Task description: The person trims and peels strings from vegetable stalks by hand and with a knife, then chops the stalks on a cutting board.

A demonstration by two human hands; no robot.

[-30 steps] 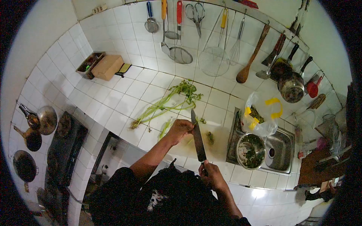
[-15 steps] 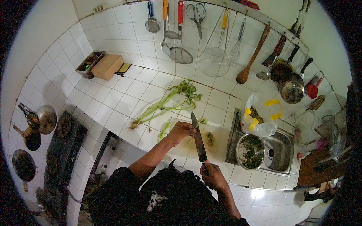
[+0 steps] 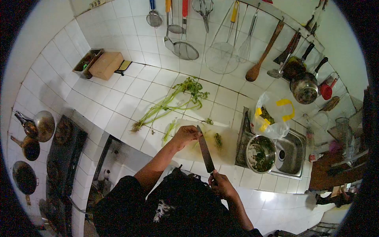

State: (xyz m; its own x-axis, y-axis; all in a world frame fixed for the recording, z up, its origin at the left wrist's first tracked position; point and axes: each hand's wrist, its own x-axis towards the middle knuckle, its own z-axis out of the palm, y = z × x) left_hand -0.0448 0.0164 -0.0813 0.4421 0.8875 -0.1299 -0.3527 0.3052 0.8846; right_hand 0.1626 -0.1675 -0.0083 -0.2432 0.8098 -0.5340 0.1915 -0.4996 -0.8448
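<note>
Cutting board (image 3: 221, 148) on counter (image 3: 130, 98), sink (image 3: 290, 156) to its right. Bowl (image 3: 260, 154) in sink; bag (image 3: 272, 116) behind bowl. Greens (image 3: 169, 104) behind board. Stove (image 3: 65, 150) far left.

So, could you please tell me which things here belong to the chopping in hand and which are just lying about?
In use:
- left hand, pressing stems on the board
- right hand, gripping the knife
- greens waiting on the counter
- bowl of chopped greens

Lying about:
- box
- hanging scissors
- whisk
- wooden spoon
- stove
</note>
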